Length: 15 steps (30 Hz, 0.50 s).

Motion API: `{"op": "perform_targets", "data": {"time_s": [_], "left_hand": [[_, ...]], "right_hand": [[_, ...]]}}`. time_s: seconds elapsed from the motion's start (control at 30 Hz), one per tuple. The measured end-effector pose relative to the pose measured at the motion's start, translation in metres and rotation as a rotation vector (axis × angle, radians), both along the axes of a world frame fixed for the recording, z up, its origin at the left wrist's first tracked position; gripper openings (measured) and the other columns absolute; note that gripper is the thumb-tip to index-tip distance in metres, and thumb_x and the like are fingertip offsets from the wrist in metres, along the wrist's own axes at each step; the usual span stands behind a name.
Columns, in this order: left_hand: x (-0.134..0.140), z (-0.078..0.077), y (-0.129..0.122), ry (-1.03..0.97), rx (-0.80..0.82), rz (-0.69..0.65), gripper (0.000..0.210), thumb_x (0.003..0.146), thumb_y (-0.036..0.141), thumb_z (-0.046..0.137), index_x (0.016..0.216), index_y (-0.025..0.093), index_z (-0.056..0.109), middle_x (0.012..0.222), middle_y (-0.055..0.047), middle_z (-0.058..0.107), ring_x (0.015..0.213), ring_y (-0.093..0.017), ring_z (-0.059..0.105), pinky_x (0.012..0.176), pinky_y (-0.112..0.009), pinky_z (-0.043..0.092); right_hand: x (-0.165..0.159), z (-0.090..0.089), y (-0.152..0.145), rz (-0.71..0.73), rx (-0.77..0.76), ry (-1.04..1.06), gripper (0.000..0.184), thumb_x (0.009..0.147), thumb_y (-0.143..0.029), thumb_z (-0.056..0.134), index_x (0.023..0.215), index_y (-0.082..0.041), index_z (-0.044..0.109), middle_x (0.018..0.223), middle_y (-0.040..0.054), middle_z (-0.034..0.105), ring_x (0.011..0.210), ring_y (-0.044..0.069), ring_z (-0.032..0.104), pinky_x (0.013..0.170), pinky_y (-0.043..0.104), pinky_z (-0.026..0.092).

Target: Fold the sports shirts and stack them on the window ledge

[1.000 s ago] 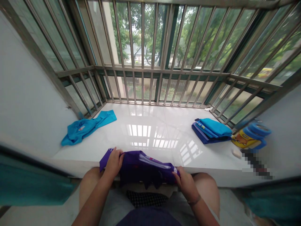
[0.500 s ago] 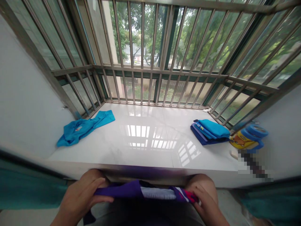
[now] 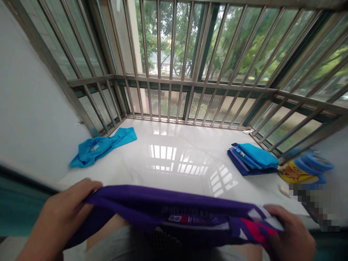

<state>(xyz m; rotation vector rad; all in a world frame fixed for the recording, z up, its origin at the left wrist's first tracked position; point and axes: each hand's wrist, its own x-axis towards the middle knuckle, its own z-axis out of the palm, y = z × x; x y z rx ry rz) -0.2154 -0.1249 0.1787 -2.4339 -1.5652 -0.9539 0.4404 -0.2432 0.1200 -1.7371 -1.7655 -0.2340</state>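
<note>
A purple garment (image 3: 163, 199) with pink and white patches and printed lettering stretches sideways between my two hands, above my lap and the near edge of the ledge. My left hand (image 3: 66, 212) is closed on its left end, the thumb and fingers pinching the cloth. At the other end, my right hand (image 3: 292, 228) grips the pink and white patterned part. Some of the cloth hangs below, and its exact shape cannot be made out.
On the glossy white ledge (image 3: 168, 177), a crumpled blue garment (image 3: 104, 146) lies left and a stack of folded clothes (image 3: 255, 156) sits right. Beside the stack are a blue and yellow cup (image 3: 301, 168) and a pixelated dark object. Metal bars (image 3: 171, 81) enclose the ledge.
Both hands have risen and moved farther apart, lifting the purple garment from my lap and spreading it wider. The view has shifted slightly, with the ledge items otherwise unmoved.
</note>
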Motion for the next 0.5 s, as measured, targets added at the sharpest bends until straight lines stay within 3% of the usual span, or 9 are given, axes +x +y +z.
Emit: {"op": "perform_targets", "data": {"time_s": [0.07,0.13,0.23,0.3,0.4,0.5], "left_hand": [[0.016,0.016,0.06,0.118,-0.246,-0.01,0.028,0.082,0.035,0.053,0.094,0.036,0.078,0.091,0.001,0.081,0.081,-0.027,0.077,0.071,-0.034,0.059],[0.037,0.032,0.131,0.249,-0.443,-0.049,0.025,0.085,0.035,0.053,0.088,0.029,0.078,0.087,-0.002,0.08,0.086,-0.026,0.075,0.079,-0.032,0.055],[0.074,0.05,0.233,0.324,-0.447,0.016,0.029,0.096,0.044,0.058,0.092,0.024,0.077,0.091,-0.004,0.078,0.094,-0.025,0.072,0.084,-0.029,0.052],[0.099,0.054,0.282,0.359,-0.401,0.155,0.027,0.095,0.045,0.069,0.103,0.02,0.076,0.103,-0.008,0.077,0.102,-0.025,0.07,0.087,-0.028,0.05],[0.139,0.042,0.316,0.352,-0.321,0.316,0.037,0.095,0.026,0.073,0.127,0.008,0.068,0.128,-0.021,0.07,0.118,-0.029,0.065,0.099,-0.036,0.049],[0.188,0.004,0.31,0.357,-0.296,0.24,0.033,0.103,0.022,0.059,0.131,0.005,0.065,0.136,-0.025,0.067,0.125,-0.031,0.063,0.107,-0.041,0.046]], "right_hand": [[-0.002,0.028,0.072,0.011,0.082,-0.082,0.027,0.081,-0.039,0.068,0.106,-0.028,0.074,0.097,0.0102,0.078,0.082,0.031,0.075,0.07,0.04,0.06],[-0.01,0.06,0.156,0.014,0.044,-0.137,0.024,0.087,-0.029,0.062,0.107,-0.021,0.072,0.105,0.0151,0.077,0.096,0.03,0.073,0.085,0.039,0.057],[-0.028,0.101,0.274,0.003,-0.107,-0.194,0.028,0.094,-0.014,0.056,0.118,-0.014,0.07,0.12,0.0163,0.074,0.111,0.024,0.065,0.098,0.035,0.048],[-0.043,0.114,0.332,-0.029,-0.153,-0.204,0.03,0.101,-0.011,0.052,0.126,-0.011,0.068,0.125,0.0163,0.071,0.113,0.019,0.059,0.102,0.035,0.042],[-0.069,0.103,0.376,-0.15,-0.205,-0.194,0.038,0.107,-0.012,0.051,0.143,-0.004,0.057,0.138,0.0244,0.062,0.117,0.02,0.052,0.101,0.037,0.039],[-0.097,0.063,0.371,-0.169,-0.292,-0.212,0.037,0.105,-0.017,0.06,0.141,-0.009,0.059,0.138,0.0224,0.061,0.12,0.022,0.052,0.099,0.036,0.041]]}}
